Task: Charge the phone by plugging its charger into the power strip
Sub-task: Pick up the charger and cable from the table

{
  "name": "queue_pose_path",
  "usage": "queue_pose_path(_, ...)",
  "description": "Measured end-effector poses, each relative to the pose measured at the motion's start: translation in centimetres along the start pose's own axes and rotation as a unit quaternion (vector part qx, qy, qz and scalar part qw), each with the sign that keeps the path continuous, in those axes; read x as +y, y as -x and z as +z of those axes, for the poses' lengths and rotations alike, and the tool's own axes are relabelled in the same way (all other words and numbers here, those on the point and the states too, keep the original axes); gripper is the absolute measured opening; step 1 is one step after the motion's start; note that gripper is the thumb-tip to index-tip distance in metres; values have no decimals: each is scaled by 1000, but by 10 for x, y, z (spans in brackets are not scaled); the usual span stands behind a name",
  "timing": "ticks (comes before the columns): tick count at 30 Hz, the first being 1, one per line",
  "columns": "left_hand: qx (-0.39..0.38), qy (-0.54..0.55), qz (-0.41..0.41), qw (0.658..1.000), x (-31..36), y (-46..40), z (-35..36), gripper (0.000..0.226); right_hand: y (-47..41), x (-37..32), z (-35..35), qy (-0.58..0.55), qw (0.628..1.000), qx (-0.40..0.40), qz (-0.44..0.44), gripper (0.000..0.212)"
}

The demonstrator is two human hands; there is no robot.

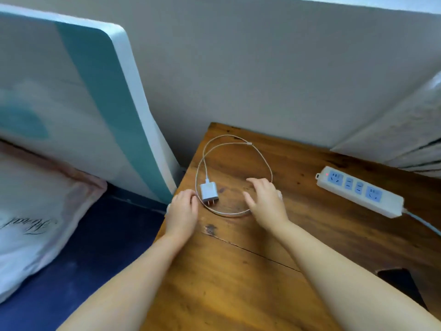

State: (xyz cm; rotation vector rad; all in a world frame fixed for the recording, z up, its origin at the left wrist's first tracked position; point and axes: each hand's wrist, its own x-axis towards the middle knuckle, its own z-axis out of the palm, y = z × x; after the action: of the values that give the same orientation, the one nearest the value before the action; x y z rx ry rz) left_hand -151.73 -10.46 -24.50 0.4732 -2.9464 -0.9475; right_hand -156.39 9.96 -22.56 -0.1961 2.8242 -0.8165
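Note:
A white charger plug (209, 193) lies on the wooden table (238, 271), prongs toward me, with its white cable (259, 155) coiled in a loop behind it. My left hand (182, 210) rests at the table's left edge just left of the plug, fingers curled, holding nothing. My right hand (266, 201) hovers over the loop's right side with fingers spread. A white power strip (360, 191) with blue sockets and a red light lies at the right. A dark phone (403, 286) lies at the lower right, partly hidden behind my right forearm.
A white and teal headboard (95, 103) leans against the wall on the left. Below it a pillow (35, 211) lies on a dark blue sheet. The strip's cord (424, 223) runs off to the right. A pale fabric-covered object (405, 130) stands at the far right.

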Motion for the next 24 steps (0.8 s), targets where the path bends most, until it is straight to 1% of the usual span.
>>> queue_pose_path(3, 13, 78, -87, 993, -9, -32, 1, 23, -26, -30, 27, -21, 999, -24, -28, 45)
queue_pose_path(6, -12, 101, -113, 988, -8, -58, 7, 30, -42, -50, 54, -5, 999, -42, -14, 59)
queue_pose_path(8, -23, 79, -111, 990, -7, -70, 12, 32, -46, -56, 68, 34, 998, -56, -7, 67)
queue_pose_path(11, -44, 36, -110, 992, -5, -80, 15, 27, -47, -56, 80, 85, 994, -62, -2, 68)
queue_pose_path(15, -77, -32, -94, 992, -1, -84, 17, 23, -47, -57, 79, 60, 995, -68, 38, 59)
queue_pose_path(18, -66, -47, -87, 993, -1, -83, 20, 16, -42, -46, 66, -2, 997, -45, 58, 57)
queue_pose_path(20, -55, -31, -93, 994, -4, -83, 20, 14, -38, -33, 51, -84, 993, -11, 76, 62)
queue_pose_path(22, -56, 51, -119, 990, -5, -81, 18, 12, -32, -18, 30, -192, 976, 27, 99, 65)
queue_pose_path(24, -66, 159, -151, 973, -2, -76, 15, 14, -26, -1, 4, -316, 935, 75, 140, 63)
